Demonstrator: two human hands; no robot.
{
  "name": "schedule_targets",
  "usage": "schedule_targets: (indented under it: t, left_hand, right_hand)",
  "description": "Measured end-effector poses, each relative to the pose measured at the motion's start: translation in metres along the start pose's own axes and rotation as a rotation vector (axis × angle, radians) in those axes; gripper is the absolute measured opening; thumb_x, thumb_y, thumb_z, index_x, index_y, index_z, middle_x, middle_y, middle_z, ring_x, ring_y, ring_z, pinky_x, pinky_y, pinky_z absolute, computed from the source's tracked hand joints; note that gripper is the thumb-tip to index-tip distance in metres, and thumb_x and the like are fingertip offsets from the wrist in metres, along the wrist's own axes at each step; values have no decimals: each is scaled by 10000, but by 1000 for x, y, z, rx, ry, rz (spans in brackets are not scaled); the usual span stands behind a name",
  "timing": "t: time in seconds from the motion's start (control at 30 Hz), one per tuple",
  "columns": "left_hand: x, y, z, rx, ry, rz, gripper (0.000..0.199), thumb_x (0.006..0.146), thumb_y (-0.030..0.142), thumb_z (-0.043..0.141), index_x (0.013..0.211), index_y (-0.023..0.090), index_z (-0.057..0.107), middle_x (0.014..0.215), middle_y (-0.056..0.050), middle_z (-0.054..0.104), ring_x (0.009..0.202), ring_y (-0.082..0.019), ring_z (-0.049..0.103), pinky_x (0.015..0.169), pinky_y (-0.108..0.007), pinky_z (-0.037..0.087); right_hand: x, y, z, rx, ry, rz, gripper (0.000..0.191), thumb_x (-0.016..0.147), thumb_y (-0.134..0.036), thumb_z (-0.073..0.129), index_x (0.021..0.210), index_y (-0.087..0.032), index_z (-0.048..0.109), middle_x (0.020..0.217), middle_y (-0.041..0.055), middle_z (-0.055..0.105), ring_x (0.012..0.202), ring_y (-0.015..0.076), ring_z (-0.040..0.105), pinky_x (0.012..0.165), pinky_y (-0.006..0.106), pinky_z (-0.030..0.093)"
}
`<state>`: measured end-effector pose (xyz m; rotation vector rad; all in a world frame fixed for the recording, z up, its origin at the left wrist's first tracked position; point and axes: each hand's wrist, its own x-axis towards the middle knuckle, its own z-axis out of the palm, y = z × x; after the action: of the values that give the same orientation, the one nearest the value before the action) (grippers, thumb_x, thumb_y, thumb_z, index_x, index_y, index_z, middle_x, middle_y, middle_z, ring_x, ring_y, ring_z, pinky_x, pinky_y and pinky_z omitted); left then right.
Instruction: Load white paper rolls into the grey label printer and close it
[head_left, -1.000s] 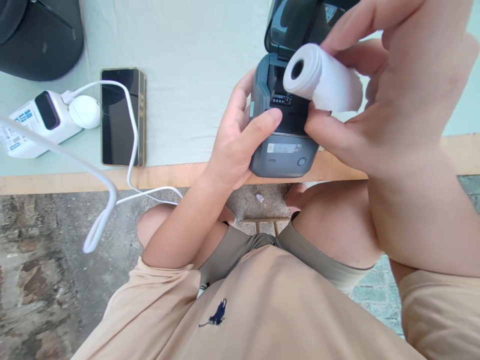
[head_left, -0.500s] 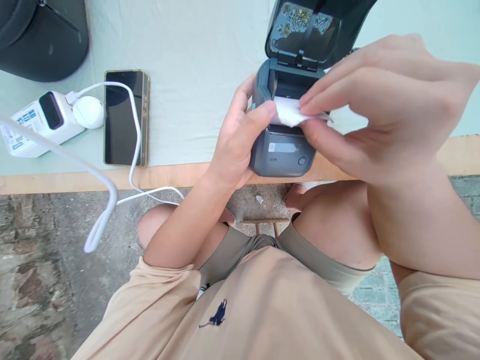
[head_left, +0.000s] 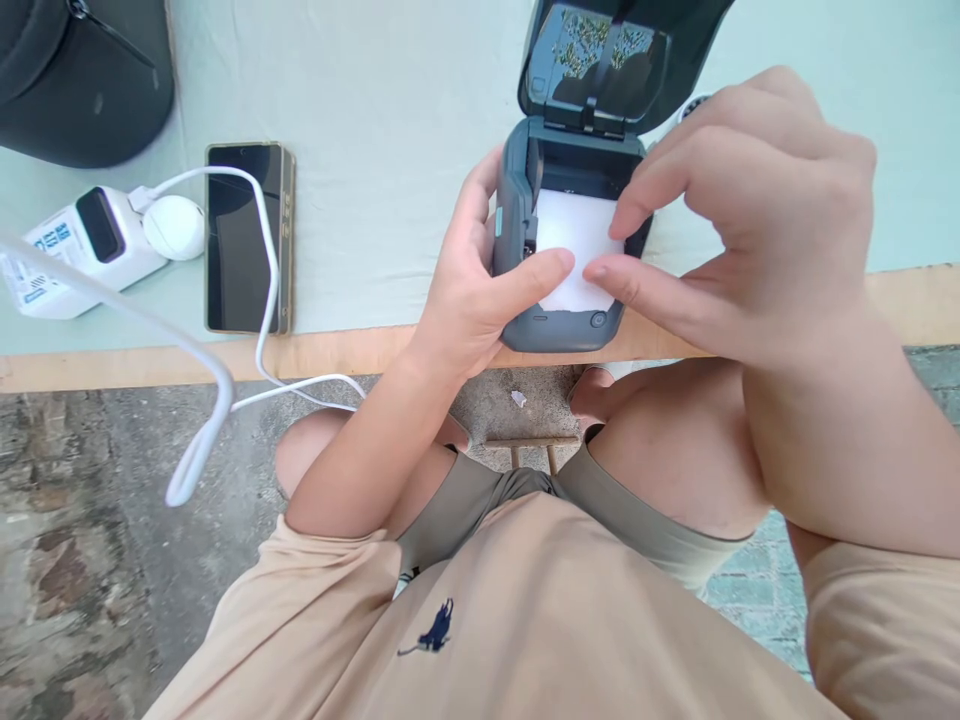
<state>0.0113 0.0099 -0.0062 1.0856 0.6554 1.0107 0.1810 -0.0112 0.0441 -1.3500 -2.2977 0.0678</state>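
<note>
A dark blue-grey label printer point(head_left: 564, 332), its lid point(head_left: 600, 70) swung up, is at the table's front edge. My left hand point(head_left: 480, 275) grips it around its left side, the thumb lying on the white paper point(head_left: 574, 215). This paper comes out of the compartment and lies flat over the printer's front, covering the pale label there. My right hand point(head_left: 720, 210) is at the printer's right side. Its thumb tip touches the paper, and its index fingertip is at the paper's right edge, a little apart from the thumb. The other right fingers are curled.
On the left, a phone point(head_left: 244, 240) lies beside a white power bank point(head_left: 82, 250) with a round white plug and a looping white cable point(head_left: 202, 450). A black case point(head_left: 90, 90) stands behind. A small round object point(head_left: 693, 106) is partly hidden beyond my right hand. The wooden table edge point(head_left: 345, 350) runs across.
The paper was pinched and lifted by my right fingers; now it lies flat over the printer's front. My right fingers have spread slightly, and my left thumb has moved down onto the paper.
</note>
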Motion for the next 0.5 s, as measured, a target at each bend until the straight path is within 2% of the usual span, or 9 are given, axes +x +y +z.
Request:
schedule_targets:
  t: [0.13,0.27,0.37,0.5]
  left_hand:
    - [2,-1,1,43,-7,-18,785,524,457,686,1164,249,280,1085,-29,478,1041,-227,511,836,-348,491]
    - [3,-3,0,11,21,-14,733,491,540,680,1084,289,331,1076,-27,498,1015,-225,515,848,-367,496]
    - [3,-3,0,49,17,-11,708,525,577,644,1091,307,315,1100,-18,488,1026,-212,511,859,-358,494]
    - [2,-3,0,93,-17,-1,841,513,635,616,1171,268,243,1140,-43,452,1015,-214,525,794,-345,510]
  right_hand:
    - [1,-1,0,-49,-77,33,438,654,-593,505,859,-206,494,913,14,499,887,144,444,807,333,345]
    - [0,-4,-2,-57,-145,33,508,631,-647,475,917,-228,498,961,33,462,923,163,428,853,370,324]
    - [0,-3,-4,-26,-97,12,523,632,-658,464,920,-223,495,954,36,453,922,152,430,859,369,333]
    - [1,0,-3,19,-1,-17,484,684,-624,436,897,-192,476,884,38,459,932,136,443,846,349,368]
